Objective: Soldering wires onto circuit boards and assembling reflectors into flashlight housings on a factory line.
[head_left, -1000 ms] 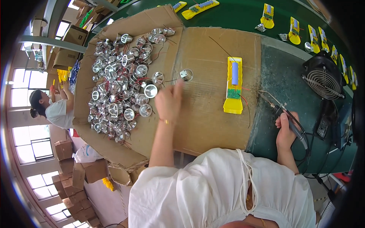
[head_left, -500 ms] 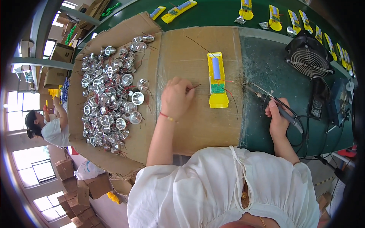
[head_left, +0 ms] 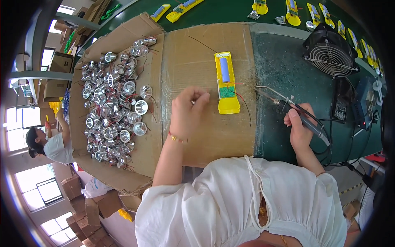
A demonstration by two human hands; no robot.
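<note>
My right hand (head_left: 301,126) grips a soldering iron (head_left: 310,123) with a dark handle. Its thin metal tip and a slim guide tube point left toward the cardboard. On the cardboard sheet (head_left: 197,140) lies a yellow plastic housing (head_left: 228,108), holding a purple cylindrical battery (head_left: 224,70) and a small green circuit board (head_left: 227,92). Loose black and red wires stick out from it. Left of the housing and apart from it, my left hand (head_left: 187,109) is closed, thumb toward the curled fingers. A tiny pale bit shows at the fingers, too small to name.
A cardboard box (head_left: 158,99) full of silvery reflector cups (head_left: 108,111) with wires stands at left. At right are a black fan (head_left: 331,57) with a wire guard and a blue-grey device (head_left: 362,103) with cables. More yellow housings (head_left: 293,14) line the far edge. Another person (head_left: 55,144) works at far left.
The view has shifted slightly, moving the scene left and up. My left hand has drawn back a little from the housing, and the dark wire end at its fingers no longer shows.
</note>
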